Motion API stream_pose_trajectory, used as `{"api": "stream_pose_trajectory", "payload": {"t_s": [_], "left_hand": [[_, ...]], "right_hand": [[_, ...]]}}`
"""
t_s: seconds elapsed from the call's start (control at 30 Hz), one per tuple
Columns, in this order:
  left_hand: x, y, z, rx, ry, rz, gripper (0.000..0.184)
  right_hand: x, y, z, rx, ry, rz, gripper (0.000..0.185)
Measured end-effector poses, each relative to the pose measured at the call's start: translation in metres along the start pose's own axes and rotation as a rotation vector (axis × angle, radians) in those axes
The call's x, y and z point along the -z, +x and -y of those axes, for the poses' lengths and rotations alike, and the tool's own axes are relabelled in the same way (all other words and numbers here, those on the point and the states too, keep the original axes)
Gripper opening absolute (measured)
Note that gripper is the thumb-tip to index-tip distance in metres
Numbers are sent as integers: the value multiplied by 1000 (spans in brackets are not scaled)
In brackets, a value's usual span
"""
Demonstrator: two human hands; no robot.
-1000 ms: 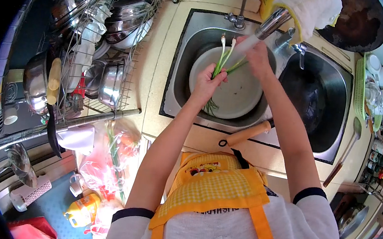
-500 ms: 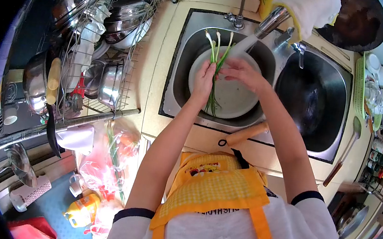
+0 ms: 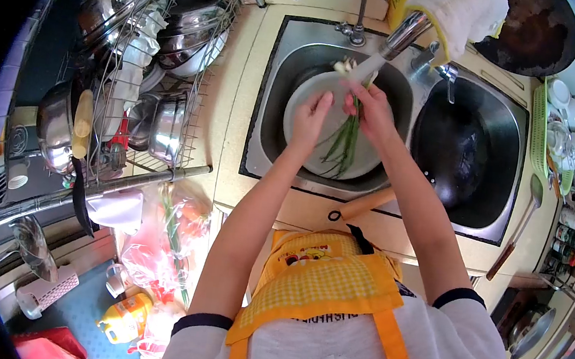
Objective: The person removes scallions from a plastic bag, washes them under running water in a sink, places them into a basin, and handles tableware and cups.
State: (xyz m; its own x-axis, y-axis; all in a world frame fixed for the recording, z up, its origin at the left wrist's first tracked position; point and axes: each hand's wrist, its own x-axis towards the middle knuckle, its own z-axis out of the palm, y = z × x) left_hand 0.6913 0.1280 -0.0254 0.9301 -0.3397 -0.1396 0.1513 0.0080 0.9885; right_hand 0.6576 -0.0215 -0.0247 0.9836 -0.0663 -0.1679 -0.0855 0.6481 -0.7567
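My right hand (image 3: 374, 111) is closed round a bunch of spring onions (image 3: 345, 147). Their white root ends point up under the running water (image 3: 367, 68), and the green leaves hang down over a pale round basin (image 3: 297, 113). My left hand (image 3: 310, 120) is beside the bunch, apart from it, with its fingers curled together; whether something small is between them is hidden. The basin sits in the left bowl of a steel sink (image 3: 267, 106), below the faucet (image 3: 407, 33).
A wooden handle (image 3: 370, 203) lies at the sink's front edge. The right sink bowl (image 3: 468, 150) holds a dark pan-like surface. A spatula (image 3: 519, 227) lies on the right counter, near a green dish rack (image 3: 540, 130). Left stands a wire rack (image 3: 200, 109) with pots.
The spring onions have passed from my left hand to my right and moved right, their root ends now under the water. My left hand has let go of the bunch.
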Motion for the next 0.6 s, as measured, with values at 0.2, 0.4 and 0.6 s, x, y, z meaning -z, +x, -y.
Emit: {"api": "stream_pose_trajectory", "payload": {"t_s": [0.2, 0.4, 0.6], "left_hand": [[-12, 13, -29, -51, -32, 68, 20], [-13, 25, -27, -295, 229, 62, 21], [-14, 26, -45, -222, 78, 145, 15]], "right_hand": [[-12, -19, -8, -38, -41, -81, 24], [-11, -16, 8, -51, -117, -64, 23], [-14, -14, 7, -12, -144, -140, 18]]}}
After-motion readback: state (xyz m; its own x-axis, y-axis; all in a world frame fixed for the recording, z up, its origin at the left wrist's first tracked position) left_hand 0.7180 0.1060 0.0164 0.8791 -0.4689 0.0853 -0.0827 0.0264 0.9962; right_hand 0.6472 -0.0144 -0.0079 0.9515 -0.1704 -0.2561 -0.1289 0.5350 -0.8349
